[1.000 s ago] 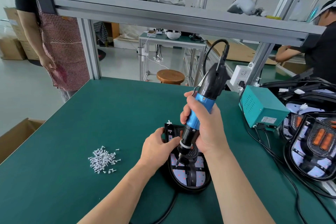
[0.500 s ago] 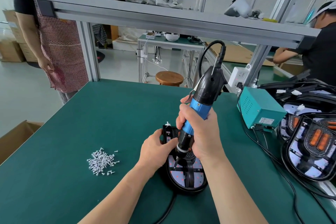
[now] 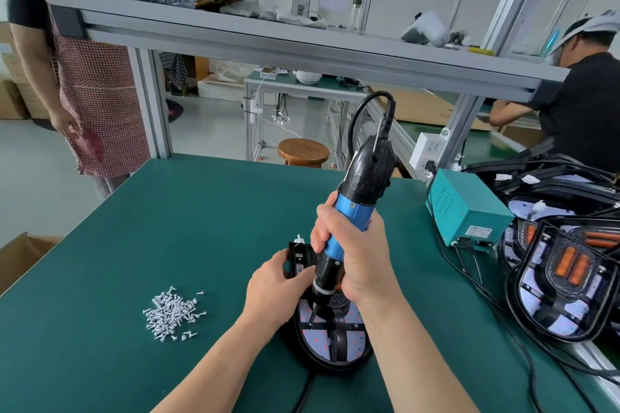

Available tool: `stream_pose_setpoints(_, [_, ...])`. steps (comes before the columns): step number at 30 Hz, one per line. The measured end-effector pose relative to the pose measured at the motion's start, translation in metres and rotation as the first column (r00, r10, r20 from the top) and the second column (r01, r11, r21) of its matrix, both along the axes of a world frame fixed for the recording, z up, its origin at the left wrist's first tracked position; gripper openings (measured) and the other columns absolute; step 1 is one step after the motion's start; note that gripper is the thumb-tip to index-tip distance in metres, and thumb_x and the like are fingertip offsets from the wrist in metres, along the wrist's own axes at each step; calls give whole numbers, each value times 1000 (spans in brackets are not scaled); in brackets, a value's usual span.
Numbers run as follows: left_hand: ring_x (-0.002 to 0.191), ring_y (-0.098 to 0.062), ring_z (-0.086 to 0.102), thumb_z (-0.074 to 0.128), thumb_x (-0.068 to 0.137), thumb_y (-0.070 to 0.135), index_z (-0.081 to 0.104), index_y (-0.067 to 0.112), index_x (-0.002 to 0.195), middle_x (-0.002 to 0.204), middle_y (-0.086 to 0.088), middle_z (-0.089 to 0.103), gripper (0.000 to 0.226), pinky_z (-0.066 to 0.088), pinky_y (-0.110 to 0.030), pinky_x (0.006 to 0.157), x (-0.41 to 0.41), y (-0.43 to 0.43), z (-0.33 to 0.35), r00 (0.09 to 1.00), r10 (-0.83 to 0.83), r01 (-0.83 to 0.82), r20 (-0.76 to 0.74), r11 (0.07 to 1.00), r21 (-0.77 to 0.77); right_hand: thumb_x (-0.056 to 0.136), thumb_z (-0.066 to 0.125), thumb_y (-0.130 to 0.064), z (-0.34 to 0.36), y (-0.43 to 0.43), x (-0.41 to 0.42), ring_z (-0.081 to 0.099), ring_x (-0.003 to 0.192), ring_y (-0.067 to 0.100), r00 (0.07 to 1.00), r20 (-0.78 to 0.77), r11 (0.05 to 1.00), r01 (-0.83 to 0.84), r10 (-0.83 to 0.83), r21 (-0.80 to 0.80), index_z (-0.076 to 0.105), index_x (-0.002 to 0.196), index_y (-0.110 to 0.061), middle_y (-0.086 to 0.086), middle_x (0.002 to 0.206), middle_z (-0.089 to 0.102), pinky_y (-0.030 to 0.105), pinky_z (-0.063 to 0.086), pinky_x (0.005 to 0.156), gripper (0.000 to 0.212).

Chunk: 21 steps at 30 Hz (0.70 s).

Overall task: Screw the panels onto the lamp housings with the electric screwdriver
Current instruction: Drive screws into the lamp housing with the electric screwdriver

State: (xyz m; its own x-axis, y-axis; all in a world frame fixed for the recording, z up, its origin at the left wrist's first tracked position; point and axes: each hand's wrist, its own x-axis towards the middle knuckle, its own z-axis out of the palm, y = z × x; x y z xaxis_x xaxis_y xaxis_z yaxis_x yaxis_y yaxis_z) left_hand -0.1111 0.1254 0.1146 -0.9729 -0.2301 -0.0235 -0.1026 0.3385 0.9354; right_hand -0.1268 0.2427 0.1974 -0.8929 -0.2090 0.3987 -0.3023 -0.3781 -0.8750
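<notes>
In the head view the job looks midway. The right hand [image 3: 355, 258] is wrapped round the blue grip of the electric screwdriver [image 3: 364, 184], whose tip presses down on the panel [image 3: 313, 339] inside the lamp housing [image 3: 335, 360]. The housing lies on the green table [image 3: 167, 228] close in front, and the left hand [image 3: 273, 292] grips its upper left edge. A pile of screws [image 3: 172, 315] waits at left. More housings [image 3: 563, 288] are stacked at right; I cannot tell whether they are finished. The hands hide the upper panel, and any screw under the tip is too small to see.
</notes>
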Motion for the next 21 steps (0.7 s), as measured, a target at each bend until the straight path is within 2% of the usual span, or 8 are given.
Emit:
stream_pose_setpoints(6, [51,-4,50,57,64,58,63,32,83,53,17,59,32,37,-24,54,-1,-1,1,1000,1,-1,7,1000,4,78,68,-11,-1,0,-2,42,48,20,997,25,997,-75,75,-4,55,72,-18,5,54,46,31,46,54,16])
stream_pose_setpoints(12, [46,0,49,57,64,59,64,31,82,52,19,60,33,34,-20,49,4,-2,3,1000,-13,13,-13,1000,20,78,68,-11,0,5,-5,44,50,21,988,65,990,-136,137,-24,56,81,-14,7,58,45,31,46,56,13])
stream_pose_setpoints(17, [46,-2,48,67,84,44,63,28,82,55,15,61,16,37,-27,52,3,-3,1,1000,-20,19,-23,1000,-11,78,67,-12,0,12,0,52,53,21,985,13,985,-173,172,4,65,91,-19,5,58,53,30,48,62,14])
stream_pose_setpoints(19, [49,-3,51,68,86,39,63,30,81,58,14,64,11,39,-27,53,2,-3,0,1000,-7,6,-19,1000,-25,82,68,-12,1,12,3,54,54,21,981,-27,980,-193,194,37,66,91,-19,4,59,57,31,49,66,12])
stream_pose_setpoints(21, [51,-7,50,70,84,42,63,29,79,55,11,63,16,39,-29,54,3,-3,3,1000,-3,2,-12,999,-39,83,69,-14,4,11,3,54,56,21,979,-38,979,-196,198,55,67,90,-20,4,60,59,33,49,69,10])
